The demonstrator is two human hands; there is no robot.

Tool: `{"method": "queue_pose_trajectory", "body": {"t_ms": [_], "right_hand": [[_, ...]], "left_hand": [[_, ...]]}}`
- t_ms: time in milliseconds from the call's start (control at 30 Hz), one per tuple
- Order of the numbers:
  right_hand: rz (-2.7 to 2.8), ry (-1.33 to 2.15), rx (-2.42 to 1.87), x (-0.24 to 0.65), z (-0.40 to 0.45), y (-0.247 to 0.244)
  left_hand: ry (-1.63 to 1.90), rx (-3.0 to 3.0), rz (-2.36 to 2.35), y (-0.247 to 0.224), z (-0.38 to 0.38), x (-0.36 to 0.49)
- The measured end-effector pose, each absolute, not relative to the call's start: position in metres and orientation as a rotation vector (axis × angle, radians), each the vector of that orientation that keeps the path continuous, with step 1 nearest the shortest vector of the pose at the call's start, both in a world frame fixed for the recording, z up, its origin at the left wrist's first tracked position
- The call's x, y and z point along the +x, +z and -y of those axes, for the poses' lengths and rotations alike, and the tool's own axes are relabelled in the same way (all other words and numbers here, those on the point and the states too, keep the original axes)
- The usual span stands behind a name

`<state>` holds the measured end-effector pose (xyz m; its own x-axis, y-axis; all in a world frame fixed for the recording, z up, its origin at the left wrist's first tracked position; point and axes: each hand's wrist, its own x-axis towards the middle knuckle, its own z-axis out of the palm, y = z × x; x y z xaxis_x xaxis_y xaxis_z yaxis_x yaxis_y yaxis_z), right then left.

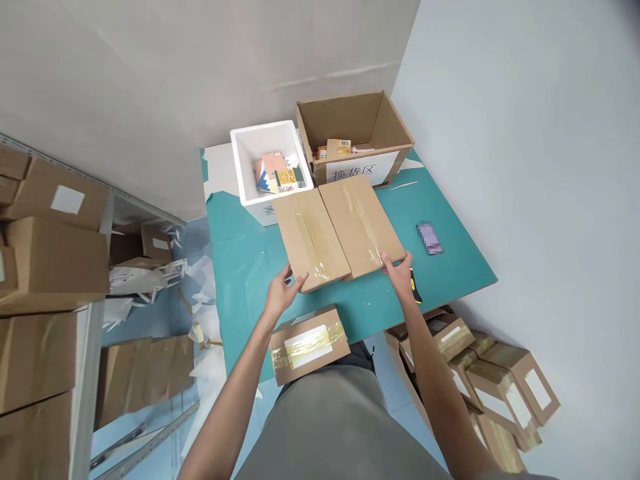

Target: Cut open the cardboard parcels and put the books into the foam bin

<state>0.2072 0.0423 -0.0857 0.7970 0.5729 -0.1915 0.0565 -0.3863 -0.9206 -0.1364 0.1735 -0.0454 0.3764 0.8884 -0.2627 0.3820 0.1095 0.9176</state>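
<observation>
Two taped cardboard boxes lie side by side over the green table. My left hand (285, 291) is closed on the near left corner of the left cardboard box (307, 233), thumb on top. The near right corner of the right cardboard box (370, 230) is in my right hand (400, 270), thumb also on top. Their far ends reach the white foam box and the large open carton. Closer to my body, a smaller taped parcel (310, 343) with a white label sits at the table edge. A yellow-and-black tool (415, 287) is partly hidden by my right wrist.
Booklets lie in the white foam box (240, 160); beside it stands the large open carton (360, 170) with a handwritten label. A blurred phone-like object (430, 239) rests on the table (235, 267). Loaded shelves (90, 373) are left; several labelled parcels (493, 387) are piled lower right.
</observation>
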Motion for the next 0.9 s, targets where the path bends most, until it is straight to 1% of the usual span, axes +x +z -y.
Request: {"method": "queue_pose_trajectory", "body": {"t_ms": [167,300,433,533,667,800,900], "right_hand": [[0.409,0.579,-1.858,0.250,-0.041,-0.074],[0.471,0.487,-1.893,0.282,-0.044,-0.071],[0.379,0.354,-2.196,0.292,-0.021,-0.096],[0.371,0.369,-2.383,0.281,0.014,-0.126],[0.443,0.504,-2.481,0.255,0.059,-0.155],[0.462,0.570,-2.526,0.232,0.084,-0.167],[0.451,0.656,-2.480,0.211,0.093,-0.167]], "left_hand": [[0.517,1.632,-1.181,-0.034,-0.172,-0.088],[0.533,1.630,-1.174,-0.037,-0.181,-0.043],[0.529,1.646,-1.195,-0.045,-0.178,-0.036],[0.539,1.717,-1.300,-0.053,-0.157,-0.079],[0.557,1.751,-1.549,-0.068,-0.104,-0.181],[0.454,1.579,-1.728,-0.088,-0.035,-0.265],[0.362,1.503,-1.686,-0.104,0.005,-0.290]]}}
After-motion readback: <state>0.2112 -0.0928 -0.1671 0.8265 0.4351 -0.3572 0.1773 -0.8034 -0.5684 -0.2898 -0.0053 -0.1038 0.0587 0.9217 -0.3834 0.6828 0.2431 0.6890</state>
